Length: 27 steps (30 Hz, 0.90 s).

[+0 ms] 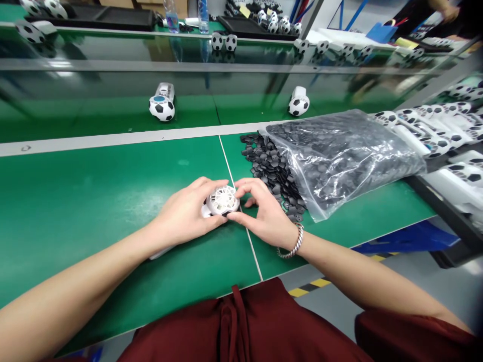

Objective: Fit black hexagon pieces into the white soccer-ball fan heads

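My left hand (186, 213) wraps around a white ball-shaped plastic shell (222, 199) with a ribbed, gridded face, holding it just above the green table (94, 201). My right hand (262, 211) pinches the shell's right side with thumb and fingers; a metal bracelet circles that wrist. Just right of my hands spills a pile of small black pentagon pieces (269, 166) out of a clear plastic bag (347, 151).
Two finished football-patterned units (162, 103) (299, 102) rest on the conveyor belt behind the table. Rows of white football units (433, 130) fill a tray at the right. More footballs, trays and bottles stand on the far bench, where another person's hand (449, 12) shows.
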### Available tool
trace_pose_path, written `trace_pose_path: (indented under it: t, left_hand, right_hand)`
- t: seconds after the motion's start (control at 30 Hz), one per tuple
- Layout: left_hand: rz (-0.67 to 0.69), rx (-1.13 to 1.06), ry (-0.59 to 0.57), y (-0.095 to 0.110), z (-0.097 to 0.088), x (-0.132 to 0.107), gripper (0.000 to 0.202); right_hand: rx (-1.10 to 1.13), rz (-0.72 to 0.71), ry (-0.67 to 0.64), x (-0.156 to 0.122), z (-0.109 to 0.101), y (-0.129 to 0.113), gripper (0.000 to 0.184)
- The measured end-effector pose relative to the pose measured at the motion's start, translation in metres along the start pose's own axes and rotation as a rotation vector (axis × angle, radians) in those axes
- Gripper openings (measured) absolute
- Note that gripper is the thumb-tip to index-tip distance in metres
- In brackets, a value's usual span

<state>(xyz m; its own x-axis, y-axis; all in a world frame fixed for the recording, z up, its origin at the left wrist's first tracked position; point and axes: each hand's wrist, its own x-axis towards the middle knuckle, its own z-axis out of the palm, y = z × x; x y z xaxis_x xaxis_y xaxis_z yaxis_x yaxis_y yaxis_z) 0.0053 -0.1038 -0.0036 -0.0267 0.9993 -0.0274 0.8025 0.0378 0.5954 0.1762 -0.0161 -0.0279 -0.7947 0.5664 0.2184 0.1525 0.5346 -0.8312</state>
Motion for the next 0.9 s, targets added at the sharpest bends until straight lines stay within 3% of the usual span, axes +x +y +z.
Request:
trace_pose_path:
  t: [0.13, 0.47, 0.9]
  left_hand:
    - [0.017, -0.009, 0.010, 0.0005, 0.0007, -0.0007, 0.057]
    - [-0.005, -0.005, 0.000, 0.0006, -0.0001, 0.0002, 0.063]
    - [-0.040, 0.019, 0.015, 0.0042, 0.0008, -0.0014, 0.056]
  right_hand:
    - [0.174, 0.088, -0.024, -0.0016, 0.0050, 0.0009, 0.032]
    - [0.198, 0.187, -0.047, 0.0058, 0.0018, -0.0033, 0.036]
    - [0.112, 0.107, -0.044, 0.0032, 0.0030, -0.0020, 0.037]
